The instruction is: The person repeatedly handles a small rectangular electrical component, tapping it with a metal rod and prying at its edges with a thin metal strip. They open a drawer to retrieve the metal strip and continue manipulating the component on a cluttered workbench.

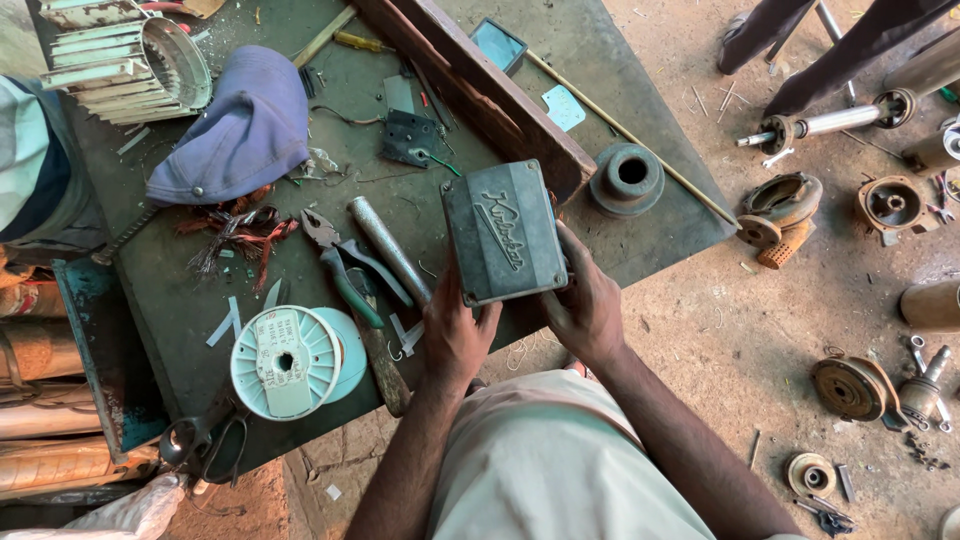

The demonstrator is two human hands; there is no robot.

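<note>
We look down past our pale trousers (550,470) to both hands at the near edge of the workbench (640,215). Our left hand (455,335) grips the lower left corner of a grey metal box cover (503,232), fingers curled under it and thumb up the side. Our right hand (585,305) grasps the lower right edge, fingers wrapped round the rim. The cover sits between the two hands, tilted, its raised-lettered face towards us, held just over the bench edge.

Just left of the left hand we note a hammer (385,290), its head near the cover and its wooden handle running towards us. Beside it lie pliers (345,265) with green grips. Nearer the left corner sits a pale plastic wire spool (290,362), and scissors (205,440) lie at the bench's near corner.

Further up we see a tangle of red copper wire (240,232), then a blue cap (240,125). A dark metal bracket (408,137) lies mid-bench. A long wooden beam (480,85) crosses the bench behind the cover, and a round cast ring (627,178) sits to the right of it. A thin rod (630,135) runs along the right edge. At the far left corner stands a finned motor housing (125,60).

On the dirt floor to the right we log scattered pump parts (880,385) and a motor shaft (825,122). Another person's legs (830,40) show at the far top right.
</note>
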